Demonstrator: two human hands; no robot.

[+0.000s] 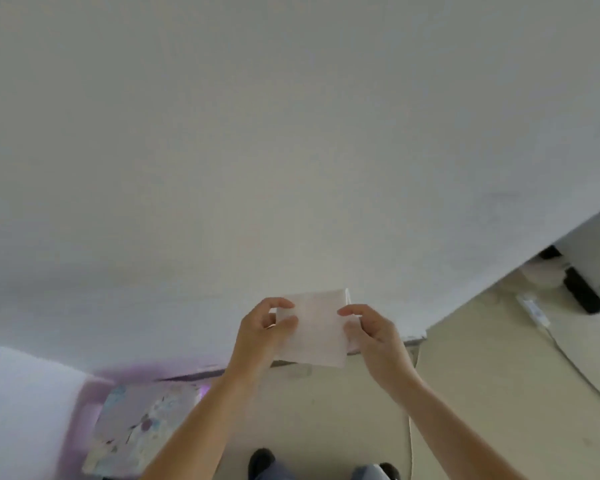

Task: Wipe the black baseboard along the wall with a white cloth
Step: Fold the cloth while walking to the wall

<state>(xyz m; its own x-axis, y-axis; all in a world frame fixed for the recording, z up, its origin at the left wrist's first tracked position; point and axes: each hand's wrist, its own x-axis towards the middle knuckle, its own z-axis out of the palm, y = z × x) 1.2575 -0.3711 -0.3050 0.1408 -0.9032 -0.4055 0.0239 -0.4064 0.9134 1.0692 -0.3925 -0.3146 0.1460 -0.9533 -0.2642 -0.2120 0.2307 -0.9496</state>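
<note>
grip: left hand [267, 327] and right hand [371, 330] each pinch a side of the folded white cloth [312, 327].
target: black baseboard [194, 375], below the hands.
advice: crouch, press the flat pad along it.

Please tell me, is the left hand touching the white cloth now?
Touching. The head view shows the left hand pinching the left edge of the white cloth between thumb and fingers; the right hand grips the opposite edge.

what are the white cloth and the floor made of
The white cloth looks like thin, soft fabric or paper tissue, matte: it is folded into a square with layered edges. The floor seems smooth, hard beige sheeting or tile, going by its seams.
</note>
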